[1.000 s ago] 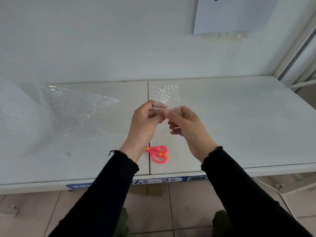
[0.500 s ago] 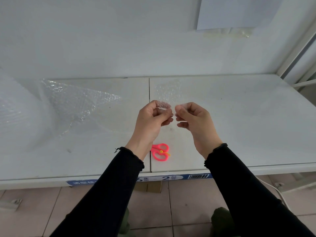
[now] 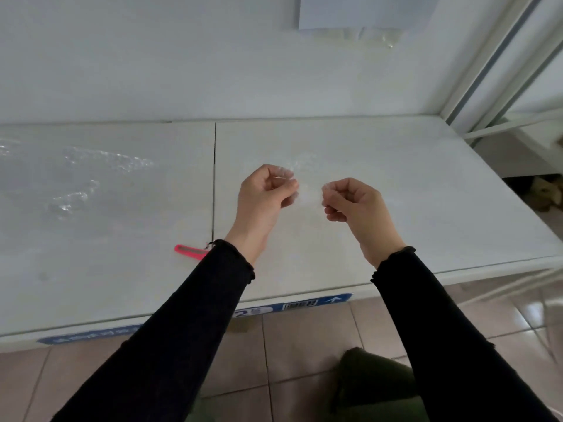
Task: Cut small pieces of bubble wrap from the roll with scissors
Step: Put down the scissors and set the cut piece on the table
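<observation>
My left hand point(image 3: 264, 194) and my right hand point(image 3: 353, 200) are held above the white table point(image 3: 396, 190), a short gap between them. Each pinches a near corner of a small clear piece of bubble wrap point(image 3: 304, 178), which stretches between the fingertips and is faint against the table. The pink scissors point(image 3: 190, 252) lie on the table near the front edge, mostly hidden under my left sleeve; only the blade end shows. The loose end of the bubble wrap roll point(image 3: 73, 184) spreads over the table at the left.
A vertical seam point(image 3: 214, 178) splits the table top just left of my left hand. A blue label strip point(image 3: 292, 307) runs along the front edge. White wall behind, a paper sheet point(image 3: 365, 10) taped to it. White shelf frame point(image 3: 487, 71) at right, tiled floor below.
My hands have moved apart, spreading the small piece between them. The view has swung right, so the roll sits farther left and my left sleeve now covers the scissors' handles.
</observation>
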Motion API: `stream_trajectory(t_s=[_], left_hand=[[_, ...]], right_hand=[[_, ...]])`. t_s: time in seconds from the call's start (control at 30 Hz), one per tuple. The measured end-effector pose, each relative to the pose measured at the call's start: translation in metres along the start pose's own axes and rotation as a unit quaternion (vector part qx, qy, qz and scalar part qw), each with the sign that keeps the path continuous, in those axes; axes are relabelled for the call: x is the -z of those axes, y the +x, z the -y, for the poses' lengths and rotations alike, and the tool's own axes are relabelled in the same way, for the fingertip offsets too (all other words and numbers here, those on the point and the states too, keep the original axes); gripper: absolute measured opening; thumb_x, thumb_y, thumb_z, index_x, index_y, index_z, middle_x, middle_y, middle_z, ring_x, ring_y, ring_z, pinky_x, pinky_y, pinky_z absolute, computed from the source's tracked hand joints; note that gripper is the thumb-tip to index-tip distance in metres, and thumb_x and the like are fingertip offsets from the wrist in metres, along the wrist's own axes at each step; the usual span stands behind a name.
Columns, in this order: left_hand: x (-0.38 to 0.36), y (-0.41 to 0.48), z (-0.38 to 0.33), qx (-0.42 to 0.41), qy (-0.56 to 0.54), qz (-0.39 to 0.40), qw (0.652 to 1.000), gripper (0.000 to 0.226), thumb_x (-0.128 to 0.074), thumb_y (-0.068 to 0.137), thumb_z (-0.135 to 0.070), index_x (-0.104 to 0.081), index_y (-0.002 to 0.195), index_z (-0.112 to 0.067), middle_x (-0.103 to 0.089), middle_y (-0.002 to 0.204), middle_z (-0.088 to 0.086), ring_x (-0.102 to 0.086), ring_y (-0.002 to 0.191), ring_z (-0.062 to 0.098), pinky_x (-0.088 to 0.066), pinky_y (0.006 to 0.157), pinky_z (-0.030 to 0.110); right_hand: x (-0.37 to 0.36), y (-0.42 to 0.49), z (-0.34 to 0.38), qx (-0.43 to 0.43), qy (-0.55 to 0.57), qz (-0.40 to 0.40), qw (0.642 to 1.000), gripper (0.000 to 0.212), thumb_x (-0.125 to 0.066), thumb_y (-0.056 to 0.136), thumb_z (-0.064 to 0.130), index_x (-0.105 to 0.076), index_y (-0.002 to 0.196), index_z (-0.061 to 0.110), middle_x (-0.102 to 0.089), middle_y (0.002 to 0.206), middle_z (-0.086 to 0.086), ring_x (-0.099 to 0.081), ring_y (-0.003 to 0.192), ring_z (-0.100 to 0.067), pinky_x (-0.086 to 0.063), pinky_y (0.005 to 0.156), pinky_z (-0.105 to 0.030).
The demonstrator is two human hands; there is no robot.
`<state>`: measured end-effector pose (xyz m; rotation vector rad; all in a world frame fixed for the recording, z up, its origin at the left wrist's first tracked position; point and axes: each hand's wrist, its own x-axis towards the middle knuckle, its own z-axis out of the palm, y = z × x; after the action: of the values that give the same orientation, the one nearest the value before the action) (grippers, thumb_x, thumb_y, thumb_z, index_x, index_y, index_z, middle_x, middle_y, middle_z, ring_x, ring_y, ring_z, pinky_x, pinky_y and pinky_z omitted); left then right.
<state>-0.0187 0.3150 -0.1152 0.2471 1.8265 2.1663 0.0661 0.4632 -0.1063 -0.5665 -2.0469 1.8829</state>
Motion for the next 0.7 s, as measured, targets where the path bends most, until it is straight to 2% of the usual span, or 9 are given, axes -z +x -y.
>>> stream_trajectory(t_s=[0.1,0.23,0.37,0.47,0.53,0.6,0.7], left_hand=[[-0.036,0.024,0.005,-0.004,0.019,0.009,1.0,0.022,-0.069,0.086,0.004,-0.053,0.098,-0.006,-0.063,0.076,0.011,-0.061,0.067,0.024,-0.055,0.072,0.03],[-0.082,0.058,0.019,0.005,0.048,0.026,0.999,0.033,-0.067,0.084,0.006,-0.041,0.095,-0.012,-0.055,0.08,0.014,-0.059,0.064,0.024,-0.056,0.072,0.035],[-0.114,0.085,0.039,-0.019,0.113,0.057,0.992,0.028,-0.065,0.08,0.007,-0.044,0.079,-0.012,-0.054,0.078,0.015,-0.057,0.059,0.023,-0.057,0.065,0.044],[-0.129,0.099,0.054,-0.022,0.167,0.085,0.982,0.011,-0.063,0.081,0.004,-0.056,0.08,-0.004,-0.06,0.07,0.01,-0.061,0.059,0.023,-0.059,0.072,0.051],[-0.134,0.106,0.061,-0.02,0.205,0.099,0.973,0.005,-0.063,0.081,-0.001,-0.064,0.085,-0.003,-0.063,0.065,0.004,-0.063,0.062,0.021,-0.061,0.076,0.047],[-0.138,0.111,0.065,-0.029,0.264,0.11,0.958,0.008,-0.065,0.084,-0.006,-0.069,0.09,-0.008,-0.065,0.072,0.0,-0.063,0.069,0.018,-0.059,0.076,0.037],[-0.144,0.116,0.07,-0.068,0.348,0.125,0.927,0.011,-0.066,0.085,-0.013,-0.07,0.096,-0.012,-0.064,0.085,-0.005,-0.064,0.091,0.019,-0.052,0.081,0.032]], right_hand=[[0.029,0.014,-0.005,0.011,-0.004,-0.063,0.998,0.014,-0.067,0.093,0.011,-0.059,0.104,0.011,-0.07,0.081,-0.008,-0.063,0.067,-0.014,-0.055,0.063,-0.024],[0.064,0.034,-0.015,0.03,-0.003,-0.138,0.99,0.022,-0.066,0.088,0.006,-0.048,0.091,0.018,-0.068,0.085,-0.015,-0.061,0.071,-0.019,-0.054,0.065,-0.027],[0.085,0.056,-0.037,0.035,-0.073,-0.188,0.979,0.014,-0.064,0.086,0.008,-0.061,0.085,0.022,-0.067,0.078,-0.005,-0.058,0.069,-0.014,-0.049,0.067,-0.028],[0.091,0.07,-0.052,0.024,-0.129,-0.214,0.968,0.02,-0.059,0.085,0.009,-0.074,0.09,0.023,-0.066,0.075,0.007,-0.055,0.067,-0.007,-0.044,0.068,-0.025],[0.094,0.076,-0.061,0.003,-0.177,-0.217,0.96,0.024,-0.055,0.088,0.01,-0.074,0.092,0.024,-0.068,0.082,0.008,-0.055,0.068,-0.005,-0.04,0.065,-0.024],[0.096,0.08,-0.069,-0.014,-0.216,-0.213,0.953,0.027,-0.051,0.09,0.01,-0.072,0.093,0.027,-0.067,0.087,0.009,-0.055,0.072,-0.008,-0.041,0.067,-0.027],[0.096,0.084,-0.075,-0.017,-0.284,-0.208,0.936,0.028,-0.046,0.089,0.018,-0.07,0.1,0.028,-0.066,0.092,0.01,-0.061,0.088,-0.02,-0.048,0.086,-0.04]])
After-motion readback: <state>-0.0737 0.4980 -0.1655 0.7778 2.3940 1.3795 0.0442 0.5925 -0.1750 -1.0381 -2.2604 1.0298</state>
